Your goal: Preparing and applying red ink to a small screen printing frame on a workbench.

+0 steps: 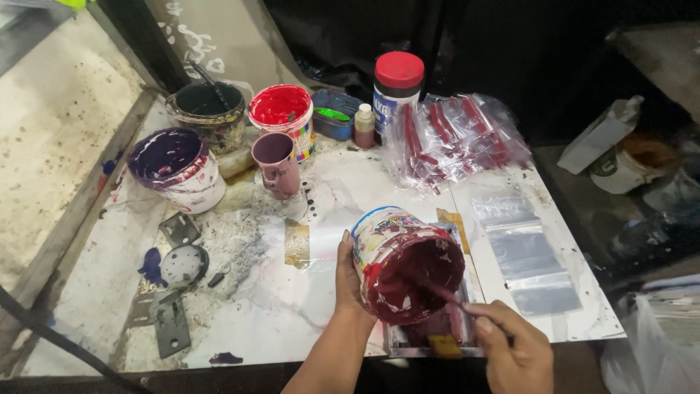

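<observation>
While the paint-spattered white table [240,306] carries most of the clutter on its far left, a white tub with a purple-coated inside [177,166] stands there, with a dark-filled pot [210,111] behind it and grey metal plates [169,321] nearer on the left. Right of these come a white tub of bright red paint [281,117], a mauve plastic mug [275,163] just in front of it, a small blue tray [335,115], and a tall white jar with a red lid [398,86]. Near the front edge, the left hand [351,281] is wrapped around the side of a tilted plastic tub smeared with dark red paint [405,264], holding it with its mouth facing the viewer. Beside it, the right hand [510,352] is closed on a thin stick [445,293] whose tip reaches into the tub. Farther right lie clear plastic bags with red strips [452,138] and flat clear sleeves [526,252].
</observation>
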